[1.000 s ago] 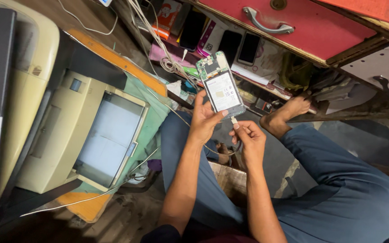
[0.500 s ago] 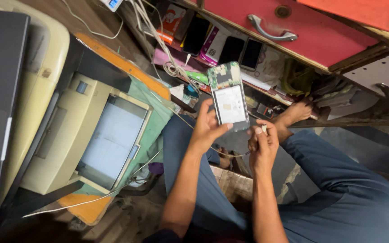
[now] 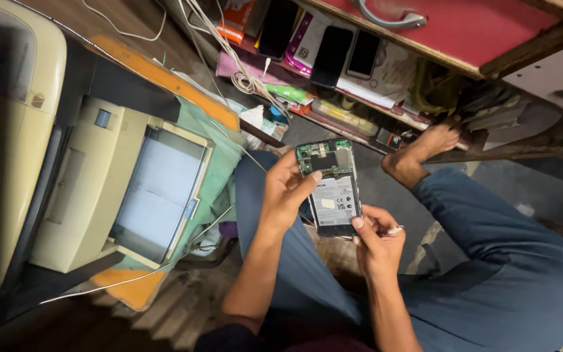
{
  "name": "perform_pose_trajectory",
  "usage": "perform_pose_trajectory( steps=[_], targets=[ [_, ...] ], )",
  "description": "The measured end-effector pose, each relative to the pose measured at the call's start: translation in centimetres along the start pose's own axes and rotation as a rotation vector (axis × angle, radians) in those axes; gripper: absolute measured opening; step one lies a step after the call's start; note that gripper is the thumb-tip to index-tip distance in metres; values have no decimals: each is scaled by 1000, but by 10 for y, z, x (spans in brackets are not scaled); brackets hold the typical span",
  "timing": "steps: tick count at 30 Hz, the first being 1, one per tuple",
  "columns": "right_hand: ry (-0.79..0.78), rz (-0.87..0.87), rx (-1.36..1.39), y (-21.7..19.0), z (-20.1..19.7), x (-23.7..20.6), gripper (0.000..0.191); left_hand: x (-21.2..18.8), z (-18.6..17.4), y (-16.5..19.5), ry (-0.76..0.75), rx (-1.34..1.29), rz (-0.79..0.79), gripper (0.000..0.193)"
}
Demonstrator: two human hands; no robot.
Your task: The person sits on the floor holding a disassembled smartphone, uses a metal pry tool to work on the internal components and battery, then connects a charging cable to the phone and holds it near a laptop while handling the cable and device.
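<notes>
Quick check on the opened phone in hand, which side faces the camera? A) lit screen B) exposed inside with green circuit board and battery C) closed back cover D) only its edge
B: the left hand holds the opened phone with its back cover off, a green circuit board at the top and a label-covered battery below it, while the right hand touches its lower edge.

Single head-worn view, looking steeply down, close over both hands, lap and cluttered floor
</notes>
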State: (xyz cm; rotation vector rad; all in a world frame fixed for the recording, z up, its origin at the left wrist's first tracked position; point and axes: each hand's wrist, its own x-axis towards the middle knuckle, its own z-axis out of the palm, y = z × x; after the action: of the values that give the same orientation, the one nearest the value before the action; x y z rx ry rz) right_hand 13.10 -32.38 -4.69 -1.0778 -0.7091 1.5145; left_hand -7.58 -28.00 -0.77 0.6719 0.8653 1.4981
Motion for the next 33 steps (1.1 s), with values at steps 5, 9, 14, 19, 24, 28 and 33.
perform_pose_trajectory(
  steps=[5, 9, 14, 19, 24, 28, 33],
  targets=[
    [-18, -70, -25, 1, -5, -10, 25, -12, 7, 15, -30, -16, 26, 37],
    [-76, -100, -2, -6, -3, -18, 26, -22, 9, 25, -28, -2, 34, 36],
    [-125, -131, 7, -9, 0, -21, 26, -26, 11, 30, -45, -2, 63, 34],
    [-123, -112, 0, -12, 2, -20, 26, -26, 12, 32, -54, -27, 57, 33],
    [-90, -113, -55, -14, 4, -21, 25, -25, 13, 32, -50, -6, 50, 34],
    [-95, -93, -18, -14, 6, -21, 25, -25, 17, 30, -37, -35, 63, 40],
    [-89, -122, -119, -14, 7, -21, 25, -23, 23, 24, 51, -28, 72, 37]
  ],
)
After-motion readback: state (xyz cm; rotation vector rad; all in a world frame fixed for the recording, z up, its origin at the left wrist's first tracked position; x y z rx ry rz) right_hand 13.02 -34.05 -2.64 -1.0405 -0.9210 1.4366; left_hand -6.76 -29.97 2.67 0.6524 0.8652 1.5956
